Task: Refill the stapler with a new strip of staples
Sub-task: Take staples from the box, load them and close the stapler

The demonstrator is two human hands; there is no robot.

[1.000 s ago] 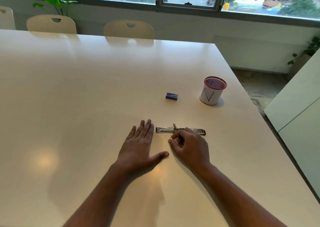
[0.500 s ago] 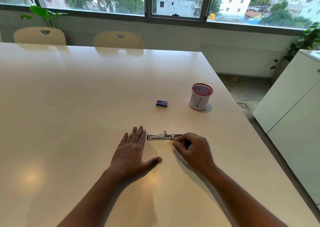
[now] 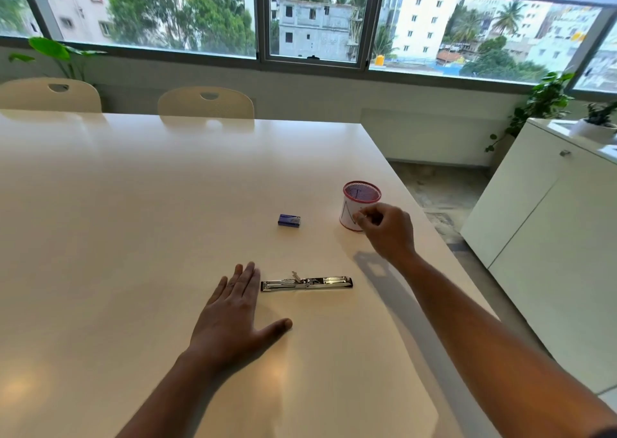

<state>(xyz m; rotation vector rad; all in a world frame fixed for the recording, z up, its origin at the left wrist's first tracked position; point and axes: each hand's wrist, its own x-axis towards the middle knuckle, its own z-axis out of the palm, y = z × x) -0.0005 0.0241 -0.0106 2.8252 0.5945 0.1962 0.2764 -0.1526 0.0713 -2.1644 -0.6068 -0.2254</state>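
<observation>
Nearby, pinched right hand point(image 3: 387, 229) fronts the cup point(image 3: 361, 200); flat empty left hand point(image 3: 233, 314) flanks the stapler point(image 3: 306, 283).

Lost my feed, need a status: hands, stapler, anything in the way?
Left hand flat on table, empty. Right hand raised by mesh cup, fingers pinched, contents unclear. Stapler lies open. Staple box unobstructed.

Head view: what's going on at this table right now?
A person is partway through refilling a stapler, which lies opened flat on the white table. The left hand rests flat beside it, palm down. The right hand is raised near the red-rimmed cup, fingertips pinched; whether they hold anything is unclear. The small blue staple box sits untouched on the table.
</observation>
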